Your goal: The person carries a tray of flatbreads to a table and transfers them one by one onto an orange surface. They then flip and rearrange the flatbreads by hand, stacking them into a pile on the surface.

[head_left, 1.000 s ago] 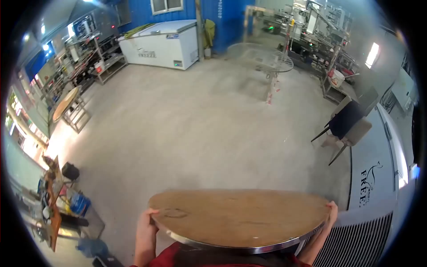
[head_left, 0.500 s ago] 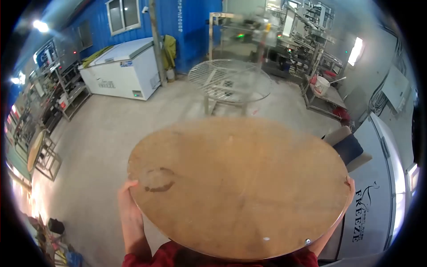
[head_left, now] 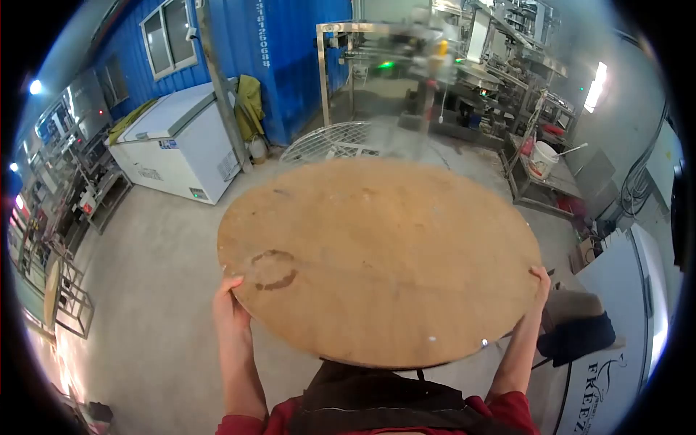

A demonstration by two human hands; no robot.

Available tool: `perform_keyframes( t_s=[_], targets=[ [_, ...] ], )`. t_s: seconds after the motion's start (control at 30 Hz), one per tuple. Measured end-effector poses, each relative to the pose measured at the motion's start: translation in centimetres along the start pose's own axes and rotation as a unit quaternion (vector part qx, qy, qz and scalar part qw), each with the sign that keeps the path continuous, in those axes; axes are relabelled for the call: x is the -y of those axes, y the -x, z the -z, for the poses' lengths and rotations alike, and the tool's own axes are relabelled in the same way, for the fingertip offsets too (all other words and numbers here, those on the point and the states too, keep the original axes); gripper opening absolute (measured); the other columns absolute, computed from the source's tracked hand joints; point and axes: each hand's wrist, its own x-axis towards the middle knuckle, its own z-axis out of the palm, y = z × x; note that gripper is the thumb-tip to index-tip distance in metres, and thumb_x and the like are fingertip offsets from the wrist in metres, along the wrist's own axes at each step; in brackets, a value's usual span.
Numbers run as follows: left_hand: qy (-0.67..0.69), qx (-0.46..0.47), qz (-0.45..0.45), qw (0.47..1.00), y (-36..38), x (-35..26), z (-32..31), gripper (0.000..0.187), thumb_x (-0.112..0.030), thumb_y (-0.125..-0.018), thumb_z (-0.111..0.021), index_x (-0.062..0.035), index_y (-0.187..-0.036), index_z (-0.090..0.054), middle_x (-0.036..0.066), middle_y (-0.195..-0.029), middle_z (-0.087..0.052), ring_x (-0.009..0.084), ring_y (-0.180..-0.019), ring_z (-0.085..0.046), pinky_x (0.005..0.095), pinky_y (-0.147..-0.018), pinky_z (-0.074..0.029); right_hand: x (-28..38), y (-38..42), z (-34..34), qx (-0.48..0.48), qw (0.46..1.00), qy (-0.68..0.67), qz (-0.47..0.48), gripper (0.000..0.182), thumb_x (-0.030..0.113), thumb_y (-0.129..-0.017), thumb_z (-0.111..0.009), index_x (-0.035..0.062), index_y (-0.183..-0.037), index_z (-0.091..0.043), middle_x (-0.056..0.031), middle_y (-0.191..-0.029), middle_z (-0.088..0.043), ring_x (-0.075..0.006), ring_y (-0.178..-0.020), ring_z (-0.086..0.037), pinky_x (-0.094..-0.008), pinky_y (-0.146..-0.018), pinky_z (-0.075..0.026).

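Observation:
A large round wooden board (head_left: 384, 268), brown with a dark ring-shaped stain near its left side, is held out in front of my body. My left hand (head_left: 229, 297) grips its left edge, thumb on top and the other fingers hidden underneath. At the opposite edge, my right hand (head_left: 541, 283) is closed on the rim in the same way. Beyond the board's far edge shows part of a round wire rack (head_left: 326, 140), the rest of it covered by the board.
A white chest freezer (head_left: 170, 148) stands at the left by a post. Metal machinery (head_left: 486, 83) fills the back. A white bucket (head_left: 542, 159) sits on a low metal stand at the right. Nearer, a chair with dark cloth (head_left: 578, 337) is beside another freezer (head_left: 616, 326).
The board has moved forward and up in view, away from my body, and now covers more of the wire rack. More of my forearms and a dark apron show.

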Motion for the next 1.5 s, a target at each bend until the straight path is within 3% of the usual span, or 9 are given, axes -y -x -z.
perform_keyframes(
  t_s=[0.33, 0.73, 0.8, 1.07, 1.1, 1.17, 1.23, 1.37, 1.5],
  targets=[
    [0.026, 0.026, 0.05, 0.998, -36.8, 7.3, -4.5, 0.048, -0.001, -0.065, -0.048, 0.0015, -0.113, -0.04, 0.015, -0.111, -0.047, 0.0294, -0.101, -0.046, 0.042, -0.087, -0.038, -11.4, -36.5, -7.0, 0.001, 0.997, -0.071, -0.028, 0.037, 0.002, -0.064, -0.049, -0.0011, -0.101, -0.048, -0.0146, -0.096, -0.055, -0.0291, -0.083, -0.056, -0.039, -0.074, -0.049],
    [-0.089, -0.226, 0.225, 0.944, -48.9, 18.0, 6.3, 0.045, -0.003, -0.065, -0.051, -0.0035, -0.109, -0.042, 0.011, -0.098, -0.05, 0.0264, -0.09, -0.05, 0.0387, -0.078, -0.042, -26.9, -43.5, 3.6, -0.155, 0.982, 0.026, -0.101, 0.038, 0.018, -0.073, -0.06, 0.0017, -0.106, -0.05, -0.0103, -0.107, -0.053, -0.0276, -0.096, -0.051, -0.0416, -0.085, -0.04],
    [-0.277, -0.298, 0.179, 0.896, -46.8, 17.6, 8.5, 0.046, -0.005, -0.066, -0.053, -0.0062, -0.111, -0.041, 0.009, -0.093, -0.05, 0.0223, -0.085, -0.05, 0.0359, -0.073, -0.043, -29.2, -43.4, 5.4, -0.123, 0.986, 0.097, -0.063, 0.039, 0.022, -0.074, -0.06, 0.0029, -0.106, -0.05, -0.0092, -0.108, -0.053, -0.0258, -0.097, -0.05, -0.04, -0.085, -0.04],
    [-0.277, -0.513, 0.077, 0.809, -18.6, 12.2, 21.9, 0.019, -0.004, -0.068, -0.053, -0.0078, -0.084, -0.044, 0.008, -0.067, -0.048, 0.0175, -0.051, -0.045, 0.0332, -0.042, -0.039, -32.2, -44.9, 11.3, -0.037, 0.964, 0.227, -0.134, 0.043, 0.033, -0.077, -0.057, 0.0046, -0.108, -0.05, -0.0079, -0.103, -0.053, -0.0187, -0.096, -0.048, -0.0371, -0.078, -0.04],
    [-0.158, -0.472, 0.056, 0.865, -12.2, 12.3, 23.9, 0.017, -0.003, -0.067, -0.053, -0.0075, -0.081, -0.043, 0.008, -0.064, -0.047, 0.0169, -0.049, -0.044, 0.0324, -0.04, -0.039, -32.2, -48.3, 16.5, 0.071, 0.892, 0.431, -0.113, 0.045, 0.032, -0.075, -0.059, 0.0041, -0.11, -0.049, -0.0104, -0.106, -0.052, -0.0194, -0.096, -0.049, -0.0361, -0.078, -0.042],
    [-0.046, -0.481, 0.036, 0.875, 0.0, 14.2, 25.7, 0.014, -0.003, -0.067, -0.053, -0.0054, -0.077, -0.044, 0.009, -0.062, -0.047, 0.0177, -0.049, -0.045, 0.0322, -0.04, -0.04, -31.8, -54.5, 26.8, 0.223, 0.553, 0.8, 0.065, 0.052, 0.03, -0.071, -0.062, 0.003, -0.113, -0.048, -0.0154, -0.111, -0.05, -0.0208, -0.096, -0.051, -0.0339, -0.077, -0.045],
    [-0.202, -0.684, 0.148, 0.686, 9.7, 19.0, 23.3, 0.011, -0.005, -0.069, -0.053, -0.002, -0.076, -0.044, 0.012, -0.065, -0.049, 0.0205, -0.052, -0.05, 0.0335, -0.044, -0.044, -22.6, -51.3, 10.8, 0.044, 0.754, 0.652, -0.07, 0.041, 0.025, -0.072, -0.059, -0.005, -0.098, -0.05, -0.018, -0.085, -0.056, -0.0252, -0.071, -0.056, -0.038, -0.051, -0.048],
    [-0.012, -0.722, 0.349, 0.597, 23.2, 27.2, 17.0, 0.012, -0.011, -0.075, -0.048, -0.0001, -0.08, -0.048, 0.016, -0.079, -0.054, 0.0307, -0.069, -0.057, 0.0418, -0.06, -0.05, -21.8, -53.9, 8.7, 0.192, 0.545, 0.809, 0.106, 0.047, 0.042, -0.079, -0.048, -0.0029, -0.075, -0.061, -0.0131, -0.056, -0.058, -0.023, -0.047, -0.051, -0.0365, -0.047, -0.044],
    [0.148, -0.701, 0.136, 0.684, 33.0, 35.7, 19.2, 0.015, -0.009, -0.074, -0.049, 0.0034, -0.083, -0.048, 0.02, -0.083, -0.054, 0.0339, -0.074, -0.057, 0.042, -0.064, -0.051, -30.9, -46.0, -1.9, 0.42, 0.442, 0.785, 0.109, 0.035, 0.032, -0.074, -0.052, -0.0009, -0.085, -0.054, -0.0123, -0.061, -0.055, -0.0245, -0.055, -0.054, -0.0377, -0.051, -0.045]
  ],
)
